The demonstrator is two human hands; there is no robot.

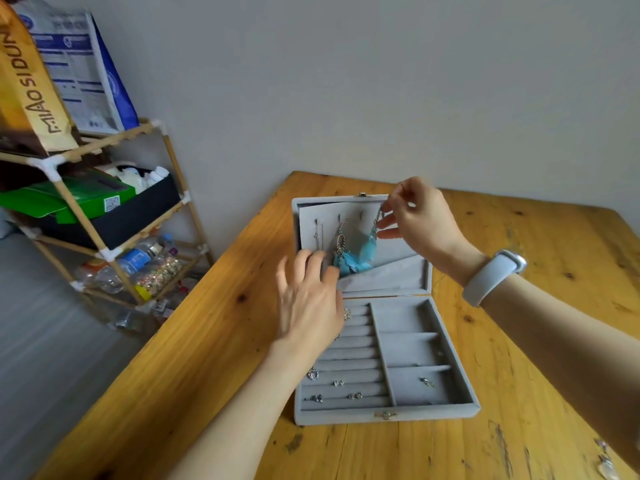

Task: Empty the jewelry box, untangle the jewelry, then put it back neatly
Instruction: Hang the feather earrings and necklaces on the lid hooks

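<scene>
The gray jewelry box (429,408) sits open on the wooden table (214,341). The right hand (420,216) pinches the hook of a blue feather earring (372,242) at the lid. The left hand (308,299) rests there, fingers spread wide.

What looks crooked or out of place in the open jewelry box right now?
The grey panel inside the lid sits askew: its left end is higher than its right, and it is not square with the frame. The left hand rests at its lower left corner, while the right hand pinches a feather earring.
</scene>
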